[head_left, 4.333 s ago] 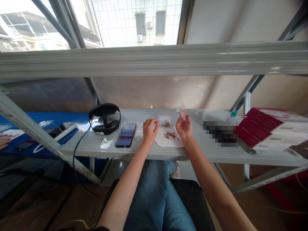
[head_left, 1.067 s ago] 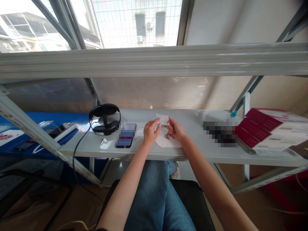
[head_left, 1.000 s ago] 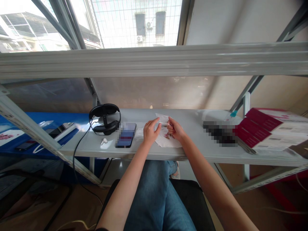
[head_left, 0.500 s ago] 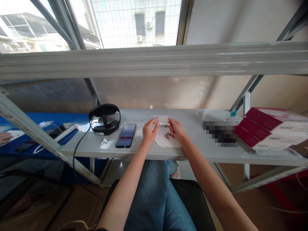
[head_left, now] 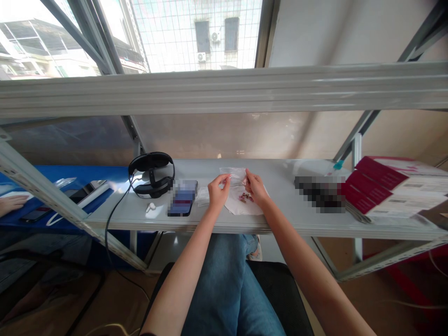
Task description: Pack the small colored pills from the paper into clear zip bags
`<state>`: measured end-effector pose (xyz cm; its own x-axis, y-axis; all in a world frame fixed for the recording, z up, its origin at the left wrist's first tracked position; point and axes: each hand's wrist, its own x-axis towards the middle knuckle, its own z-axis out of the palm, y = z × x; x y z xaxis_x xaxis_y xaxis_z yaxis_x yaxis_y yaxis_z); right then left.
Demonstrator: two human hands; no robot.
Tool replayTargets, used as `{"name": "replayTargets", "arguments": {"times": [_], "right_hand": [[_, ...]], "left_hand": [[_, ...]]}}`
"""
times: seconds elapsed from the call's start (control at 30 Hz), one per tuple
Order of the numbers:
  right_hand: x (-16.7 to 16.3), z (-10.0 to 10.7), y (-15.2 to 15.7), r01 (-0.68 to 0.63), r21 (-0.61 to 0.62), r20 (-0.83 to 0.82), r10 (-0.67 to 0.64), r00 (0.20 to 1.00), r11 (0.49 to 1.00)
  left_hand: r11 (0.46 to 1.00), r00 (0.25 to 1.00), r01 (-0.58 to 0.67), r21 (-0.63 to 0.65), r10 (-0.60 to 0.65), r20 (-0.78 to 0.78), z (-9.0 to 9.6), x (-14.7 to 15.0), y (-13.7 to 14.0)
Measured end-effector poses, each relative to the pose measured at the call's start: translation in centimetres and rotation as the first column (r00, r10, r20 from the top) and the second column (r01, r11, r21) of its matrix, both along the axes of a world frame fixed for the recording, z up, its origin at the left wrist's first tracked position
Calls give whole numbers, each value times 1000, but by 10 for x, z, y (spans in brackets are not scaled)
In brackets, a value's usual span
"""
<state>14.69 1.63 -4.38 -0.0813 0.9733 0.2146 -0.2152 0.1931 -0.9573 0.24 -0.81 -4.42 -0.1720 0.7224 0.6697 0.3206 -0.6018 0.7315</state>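
Both hands on one clear bag (head_left: pixel 234 173). Left hand (head_left: pixel 217 192): thumb and forefinger pinched at the bag's left part. Right hand (head_left: pixel 257 190): thumb and forefinger closed on its right edge, other fingers curled under. Bag spans the gap between the hands, top edge on the far side of the fingertips. Contents too small to make out.

Just body-side of the grip: white sheet (head_left: pixel 235 206), flat on the grey shelf (head_left: pixel 290 218); its right edge runs under the right hand. Small reddish-brown pieces (head_left: pixel 246 198) in a loose cluster on it, near the right hand.

Left of grip, going out: clear plastic packets (head_left: pixel 202 196) just beside the left hand, then a phone (head_left: pixel 187 200), screen pixelated, then white earbuds (head_left: pixel 150 206). Black headset (head_left: pixel 154 175) further left, behind the earbuds, black cable (head_left: pixel 108 225) dropping over the shelf edge.

Far left, well apart from the grip: blue table (head_left: pixel 45 171), another person's hand (head_left: pixel 13 204) on it, dark phone (head_left: pixel 37 214) near that hand.

Right of grip, well apart: pixelated dark item (head_left: pixel 320 190), then a maroon-and-white box (head_left: pixel 392 186) beyond it.
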Motion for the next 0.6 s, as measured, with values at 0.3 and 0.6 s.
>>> {"name": "replayTargets", "arguments": {"times": [0.3,0.6], "right_hand": [[-5,-6,-3,187,426,640,-441,629,885],[-12,-4,-11,-36,386,922,-385,42,922]], "left_hand": [[983,895,-151,-103,180,408,4,-31,-8],[880,945,-320,-352,272,-180,-4,-58,-21]]}}
